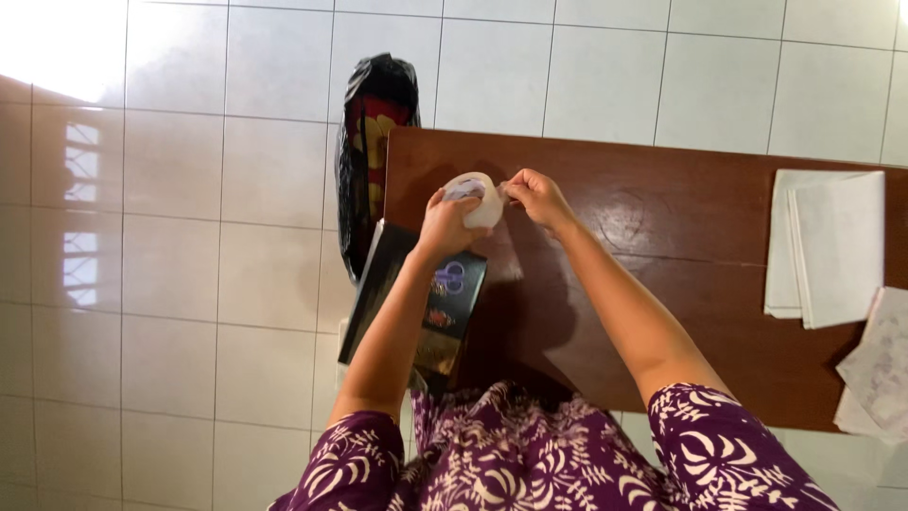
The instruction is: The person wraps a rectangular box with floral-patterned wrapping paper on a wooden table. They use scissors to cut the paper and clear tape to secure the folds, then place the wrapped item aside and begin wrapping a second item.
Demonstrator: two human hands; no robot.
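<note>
Your left hand (445,222) grips the tape roll (475,197) above the table's (662,246) left end, fingers wrapped around it. Your right hand (534,196) pinches the tape's loose end, fingertips together. Pull crookedly and the strip may tear or stick to itself.

At four o'clock we lose the patterned paper (880,364) past the frame edge, our left hand (445,225) covers part of the tape roll (476,197), black bag's contents (374,142) at eleven o'clock too dim to tell
</note>
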